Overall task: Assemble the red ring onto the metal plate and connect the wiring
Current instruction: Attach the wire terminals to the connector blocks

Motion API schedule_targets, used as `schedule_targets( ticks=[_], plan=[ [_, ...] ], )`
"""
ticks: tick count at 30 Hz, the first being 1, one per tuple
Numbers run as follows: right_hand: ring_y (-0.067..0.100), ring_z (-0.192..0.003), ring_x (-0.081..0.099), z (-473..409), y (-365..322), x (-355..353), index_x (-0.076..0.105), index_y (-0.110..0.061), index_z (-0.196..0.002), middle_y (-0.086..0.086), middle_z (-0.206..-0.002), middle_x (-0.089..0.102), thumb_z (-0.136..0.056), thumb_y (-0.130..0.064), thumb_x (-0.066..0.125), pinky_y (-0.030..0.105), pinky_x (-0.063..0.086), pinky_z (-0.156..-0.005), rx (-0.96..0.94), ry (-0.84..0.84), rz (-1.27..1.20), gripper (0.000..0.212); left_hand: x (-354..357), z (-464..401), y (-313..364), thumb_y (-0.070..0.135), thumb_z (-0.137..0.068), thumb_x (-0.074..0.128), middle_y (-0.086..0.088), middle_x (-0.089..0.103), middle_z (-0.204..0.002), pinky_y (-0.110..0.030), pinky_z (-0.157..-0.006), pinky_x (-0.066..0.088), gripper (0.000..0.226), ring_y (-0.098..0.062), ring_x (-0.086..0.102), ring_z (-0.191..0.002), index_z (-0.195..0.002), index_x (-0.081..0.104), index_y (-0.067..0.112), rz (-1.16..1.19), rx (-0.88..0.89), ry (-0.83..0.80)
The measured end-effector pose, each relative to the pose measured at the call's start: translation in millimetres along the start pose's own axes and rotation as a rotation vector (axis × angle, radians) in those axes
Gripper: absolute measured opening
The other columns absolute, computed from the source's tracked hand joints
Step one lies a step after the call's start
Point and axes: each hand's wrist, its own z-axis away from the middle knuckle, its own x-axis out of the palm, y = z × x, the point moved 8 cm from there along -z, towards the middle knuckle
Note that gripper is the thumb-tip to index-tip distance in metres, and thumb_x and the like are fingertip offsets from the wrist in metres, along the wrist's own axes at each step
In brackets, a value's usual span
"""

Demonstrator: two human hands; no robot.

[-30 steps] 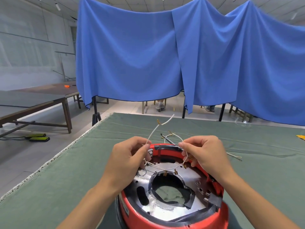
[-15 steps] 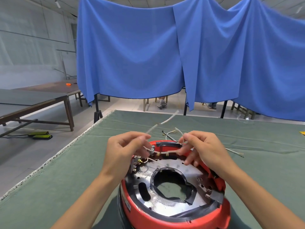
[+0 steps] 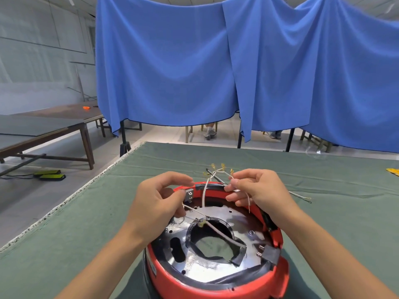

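Seating the wire terminals is the step in hand, judged from the layout. Nearest the camera, the red ring (image 3: 216, 283) sits around the metal plate (image 3: 218, 262) on the green-covered table (image 3: 64, 223), so the ring appears already fitted. A thick white lead (image 3: 224, 234) crosses the plate's central opening from a terminal at its left edge.

At mid-depth, the left hand (image 3: 155, 203) is nearly closed, thumb and fingers pinching a thin white wire (image 3: 192, 209) beside a small metal connector block (image 3: 189, 195) on the ring's far-left rim. The right hand (image 3: 257, 190) is partly curled, fingertips pinching another thin wire whose tail hangs below the fingers. Farther off, a bundle of wire ends with brass terminals (image 3: 222, 167) stands above the far rim.

Procedure, as advice:
- Grip each wire close to its terminal, not mid-length.
- Align the terminal squarely with its tab before pushing.
- Keep loose leads clear of the central opening.

Compared with half a second earlier, the thick lead now lies across the opening, where none lay before. The left hand has moved down toward the connector block, and the right hand has lifted slightly, with the brass terminals now sharply visible rather than blurred. A blue curtain (image 3: 172, 61) hangs beyond the table
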Motion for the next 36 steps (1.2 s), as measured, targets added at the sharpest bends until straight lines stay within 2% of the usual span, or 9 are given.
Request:
schedule_targets(
  ticks=[5,8,10,13,17,22,29,33,36],
  plan=[
    [0.013,-0.04,0.058,-2,1,-1,0.063,-0.002,-0.088,0.007,-0.066,0.071,-0.092,-0.002,0.057,0.018,0.04,-0.036,0.041,-0.026,0.02,0.007,5,-1,-3,-0.005,-0.08,0.059,0.011,0.068,-0.088,-0.011,-0.073,0.043,0.039,0.002,0.059,-0.084,-0.087,0.073,0.031,-0.391,0.033,-0.063],
    [0.005,-0.033,0.04,-3,1,5,0.062,-0.009,-0.077,0.0,-0.056,0.067,-0.091,-0.005,0.057,0.014,0.031,-0.036,0.015,-0.044,0.234,0.015,19,1,-4,0.005,-0.082,0.063,0.017,0.061,-0.111,-0.022,-0.1,0.036,0.033,-0.001,0.042,-0.119,-0.098,0.072,0.031,-0.603,0.083,-0.237],
    [0.005,-0.042,0.047,-3,1,12,0.063,-0.014,-0.072,-0.005,-0.051,0.065,-0.09,-0.012,0.056,0.016,0.04,-0.048,-0.017,-0.055,0.388,0.019,30,3,-6,0.017,-0.086,0.063,0.023,0.056,-0.123,-0.029,-0.106,0.03,0.027,-0.007,0.032,-0.127,-0.107,0.069,0.033,-0.767,0.133,-0.358],
    [0.008,-0.053,0.052,1,3,26,0.065,-0.021,-0.072,-0.009,-0.054,0.067,-0.091,-0.03,0.053,0.031,0.046,-0.068,-0.065,-0.105,0.545,0.024,39,4,-6,0.035,-0.089,0.06,0.024,0.047,-0.13,-0.027,-0.102,0.029,0.02,-0.009,0.03,-0.124,-0.108,0.066,0.038,-0.931,0.171,-0.416],
    [0.007,-0.05,0.046,5,3,33,0.067,-0.022,-0.07,-0.007,-0.052,0.066,-0.09,-0.038,0.061,0.034,0.044,-0.063,-0.102,-0.152,0.528,0.026,43,2,-6,0.039,-0.088,0.059,0.021,0.045,-0.13,-0.027,-0.09,0.03,0.017,-0.012,0.033,-0.118,-0.104,0.065,0.035,-1.042,0.18,-0.418],
    [0.006,-0.035,0.041,8,1,35,0.068,-0.018,-0.075,-0.005,-0.056,0.068,-0.091,-0.025,0.063,0.017,0.038,-0.046,-0.075,-0.237,0.417,0.018,50,-3,-3,0.039,-0.09,0.054,0.016,0.045,-0.125,-0.028,-0.082,0.028,0.018,-0.016,0.035,-0.113,-0.107,0.059,0.034,-1.175,0.208,-0.426],
    [0.003,-0.038,0.05,9,5,37,0.07,-0.016,-0.075,-0.004,-0.059,0.07,-0.09,-0.018,0.063,0.007,0.033,-0.04,0.01,-0.333,0.483,0.017,35,-7,-1,0.031,-0.093,0.056,0.014,0.059,-0.093,-0.034,-0.085,0.038,0.008,-0.016,0.041,-0.096,-0.091,0.059,0.024,-0.913,0.151,-0.263],
    [0.001,-0.044,0.056,8,15,43,0.067,-0.023,-0.075,-0.011,-0.063,0.072,-0.091,-0.022,0.059,0.022,0.045,-0.058,0.044,-0.353,0.661,0.018,27,-9,-2,0.025,-0.09,0.062,0.011,0.064,-0.086,-0.038,-0.086,0.041,0.006,-0.016,0.046,-0.094,-0.088,0.065,0.02,-0.748,0.072,-0.201],
    [0.001,-0.044,0.057,8,23,53,0.065,-0.021,-0.075,-0.011,-0.06,0.07,-0.092,-0.021,0.057,0.02,0.043,-0.052,0.091,-0.375,0.676,0.019,24,-9,-2,0.025,-0.088,0.065,0.011,0.065,-0.085,-0.036,-0.086,0.041,0.006,-0.015,0.048,-0.094,-0.083,0.067,0.022,-0.682,0.042,-0.179]
  ],
)
